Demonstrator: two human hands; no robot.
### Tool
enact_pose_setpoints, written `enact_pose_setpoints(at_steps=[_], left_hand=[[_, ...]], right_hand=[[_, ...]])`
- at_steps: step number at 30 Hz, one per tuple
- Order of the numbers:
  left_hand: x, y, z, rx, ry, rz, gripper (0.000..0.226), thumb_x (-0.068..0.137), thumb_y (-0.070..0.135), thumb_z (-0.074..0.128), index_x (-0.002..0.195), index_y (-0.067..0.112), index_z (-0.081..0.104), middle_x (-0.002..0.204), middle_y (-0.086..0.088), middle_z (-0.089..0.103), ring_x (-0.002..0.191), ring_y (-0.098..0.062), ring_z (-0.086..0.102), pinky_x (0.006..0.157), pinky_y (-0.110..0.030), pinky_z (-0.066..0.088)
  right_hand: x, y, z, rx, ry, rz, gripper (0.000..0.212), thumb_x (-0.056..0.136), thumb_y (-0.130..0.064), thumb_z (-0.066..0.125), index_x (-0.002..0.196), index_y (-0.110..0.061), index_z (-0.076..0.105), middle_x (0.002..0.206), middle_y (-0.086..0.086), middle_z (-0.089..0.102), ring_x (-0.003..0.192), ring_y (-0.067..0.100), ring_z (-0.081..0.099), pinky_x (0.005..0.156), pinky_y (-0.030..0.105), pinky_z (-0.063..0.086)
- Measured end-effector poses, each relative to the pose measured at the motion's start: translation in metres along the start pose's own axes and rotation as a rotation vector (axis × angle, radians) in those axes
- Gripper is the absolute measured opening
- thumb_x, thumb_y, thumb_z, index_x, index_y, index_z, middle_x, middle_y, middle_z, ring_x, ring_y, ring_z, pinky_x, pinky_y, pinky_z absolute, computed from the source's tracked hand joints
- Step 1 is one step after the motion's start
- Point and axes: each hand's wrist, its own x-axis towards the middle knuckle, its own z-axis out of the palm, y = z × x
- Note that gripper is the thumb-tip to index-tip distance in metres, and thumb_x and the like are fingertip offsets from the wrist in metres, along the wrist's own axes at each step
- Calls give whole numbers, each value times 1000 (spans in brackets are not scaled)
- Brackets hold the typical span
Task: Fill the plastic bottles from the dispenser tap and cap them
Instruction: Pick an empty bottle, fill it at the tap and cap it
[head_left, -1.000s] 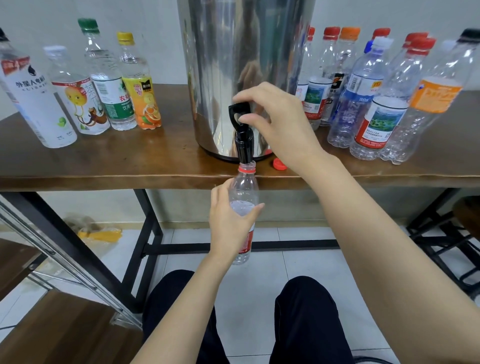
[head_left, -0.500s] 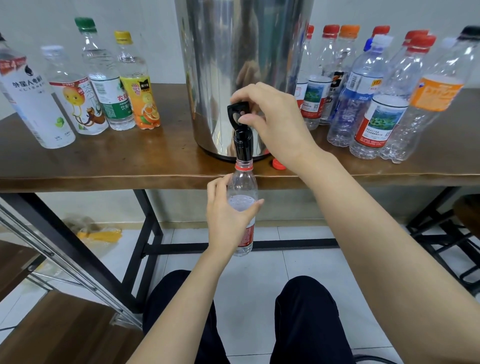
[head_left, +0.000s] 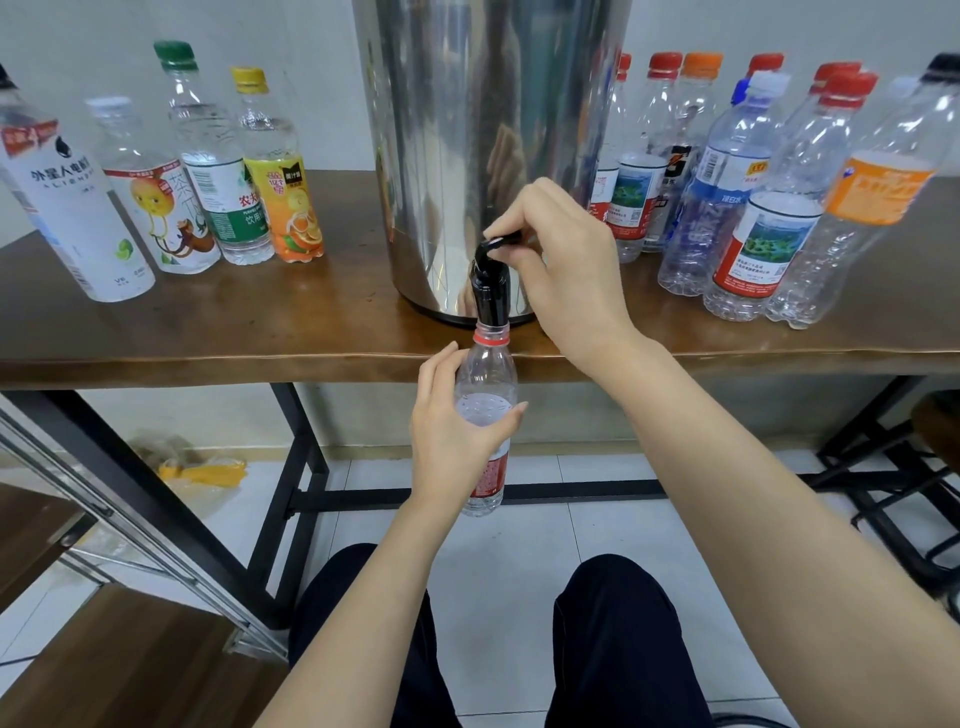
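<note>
Bottle being filled: a clear plastic bottle (head_left: 487, 374) with a red label and a red ring on its neck is upright in the air, just in front of the near edge of the tabletop (head_left: 260, 322). Its open mouth is directly under the tap (head_left: 491, 293). I cannot tell if mouth and spout touch.
Water: the level with bubbles shows in the upper half of the bottle, beside the thumb.
Left hand: the left hand (head_left: 454, 434) grips the middle of the bottle, with the thumb on the right side and the fingers around the left side.
Right hand: the right hand (head_left: 566, 270) is above the tap and pinches the black lever (head_left: 501, 241) between the thumb and the curled fingers.
Dispenser: a big shiny steel dispenser (head_left: 493, 130) stands in the middle of the tabletop, and the black tap comes out from its bottom front.
Left group: capped bottles (head_left: 208, 182) stand upright on the far left, among them one with a green cap and one with a yellow cap.
Right group: many clear capped bottles (head_left: 753, 218) stand close together on the right. Most caps are red, and the bottles seem empty.
Below: knees in dark trousers (head_left: 613, 649) are over a tiled floor, and a yellow bag (head_left: 202, 470) lies under the tabletop on the left.
</note>
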Motion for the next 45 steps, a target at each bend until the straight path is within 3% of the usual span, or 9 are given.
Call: enact_pose_setpoints(at_steps=[6,8,10,12,19,22,26,32,45], left_hand=[[2,-1,-1,15,-2,13,72,68,29,89,129,14,54,130,12,44,115,9,39,92,5,26],[2,-1,-1,18,-8,1,72,69,30,88,130,15,53,131,11,45,114,10,39,90,6,27],[2,1,-1,16,-14,-19,73,69,33,87,131,18,52,133,10,47,114,10,40,88,5,28],[2,1,-1,14,-20,-25,73,70,34,87,133,20,51,134,10,47,116,9,40,88,3,28],[1,4,-1,21,-18,-28,71,71,34,86,132,18,53,137,6,49,120,2,43,94,-12,34],[0,4,-1,16,-11,-36,72,71,34,86,132,18,53,137,7,48,119,5,42,91,-4,31],[0,4,1,26,-12,-53,74,71,36,86,134,19,52,139,6,48,119,4,41,91,-4,30],[0,4,2,29,-2,-56,73,71,35,86,134,18,53,140,6,47,121,4,41,91,-1,29],[-2,7,6,9,10,-64,76,70,36,87,135,17,52,141,3,45,121,3,40,91,6,27]], right_hand=[[-32,16,-1,10,-4,-43,14,77,14,61,81,0,62,87,9,59,83,21,60,69,40,51],[-39,18,-3,-6,-22,-39,12,84,-9,73,87,-4,63,96,4,62,91,16,59,67,39,53],[-42,16,-3,-94,-3,-15,36,81,-43,76,88,-11,62,102,-4,62,95,12,54,63,35,52],[-43,10,-1,-120,46,16,41,80,-53,72,88,-14,63,102,-6,62,95,11,52,60,36,51],[-37,21,-12,27,-25,102,23,88,-38,66,93,-16,71,104,-20,65,98,10,49,77,28,46],[-34,29,-12,173,-40,184,15,90,-32,63,93,-20,71,108,-20,67,100,12,50,84,29,44],[-39,31,3,239,76,187,11,93,-29,60,93,-22,68,109,-12,70,100,17,54,85,22,41],[-43,30,16,277,183,195,10,94,-26,59,92,-21,66,107,-8,71,96,18,56,79,39,48],[-45,27,22,320,217,222,7,95,-23,57,92,-21,64,109,-6,69,96,15,58,77,23,47]])
